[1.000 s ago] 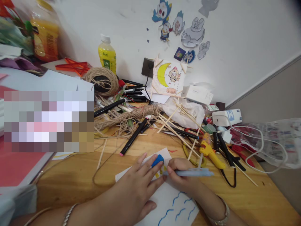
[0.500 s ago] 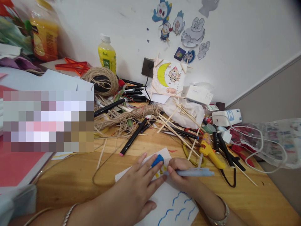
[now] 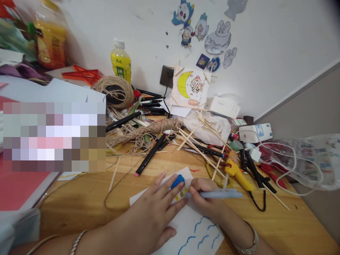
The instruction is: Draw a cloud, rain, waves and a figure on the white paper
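My left hand [image 3: 152, 216] lies flat with fingers spread on a white paper [image 3: 196, 235] at the front of the wooden desk [image 3: 87, 198]. The paper carries blue wavy lines and a small coloured drawing near my fingertips. A blue pen cap [image 3: 177, 181] sits between two of my left fingers. My right hand [image 3: 205, 198] is closed round a pale blue pen [image 3: 220, 194], whose tip rests on the paper beside the drawing.
Behind the paper lie black markers [image 3: 150, 154], twine [image 3: 143, 132], thin wooden sticks [image 3: 199, 141], a yellow glue gun [image 3: 236, 171] and white cables [image 3: 284, 159]. A yellow bottle [image 3: 121, 61] and a moon drawing [image 3: 190, 86] stand at the wall. Red sheets [image 3: 18, 186] lie left.
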Tool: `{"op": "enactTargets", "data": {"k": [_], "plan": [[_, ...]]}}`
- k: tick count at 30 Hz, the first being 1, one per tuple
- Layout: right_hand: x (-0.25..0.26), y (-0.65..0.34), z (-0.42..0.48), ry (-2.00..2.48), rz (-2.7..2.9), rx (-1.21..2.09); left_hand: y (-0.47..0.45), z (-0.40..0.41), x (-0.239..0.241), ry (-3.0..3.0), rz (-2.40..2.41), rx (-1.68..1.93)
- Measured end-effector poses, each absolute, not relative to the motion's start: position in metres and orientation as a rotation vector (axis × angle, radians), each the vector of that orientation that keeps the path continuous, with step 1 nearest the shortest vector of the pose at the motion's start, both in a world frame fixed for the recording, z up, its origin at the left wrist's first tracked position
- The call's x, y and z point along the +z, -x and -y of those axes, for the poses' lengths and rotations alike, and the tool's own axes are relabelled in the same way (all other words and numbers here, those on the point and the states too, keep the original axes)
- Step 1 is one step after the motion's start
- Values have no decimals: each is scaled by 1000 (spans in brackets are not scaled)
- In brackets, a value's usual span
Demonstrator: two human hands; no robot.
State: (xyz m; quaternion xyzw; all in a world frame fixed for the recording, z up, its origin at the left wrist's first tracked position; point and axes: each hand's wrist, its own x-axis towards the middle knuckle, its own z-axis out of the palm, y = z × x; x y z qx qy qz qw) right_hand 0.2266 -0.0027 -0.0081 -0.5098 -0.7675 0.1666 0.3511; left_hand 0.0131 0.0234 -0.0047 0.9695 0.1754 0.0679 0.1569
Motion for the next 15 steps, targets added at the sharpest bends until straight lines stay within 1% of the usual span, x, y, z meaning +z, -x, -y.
{"op": "enactTargets", "data": {"k": [6, 12, 15], "plan": [[-19, -236, 3, 1368, 1845, 410, -14, -24, 2, -2782, -504, 114], [-24, -238, 2, 1322, 1917, 382, -13, -24, 0, -2774, -487, 216], [-22, -237, 1, 1334, 1938, 336, -12, -24, -1, -2784, -485, 190]]}}
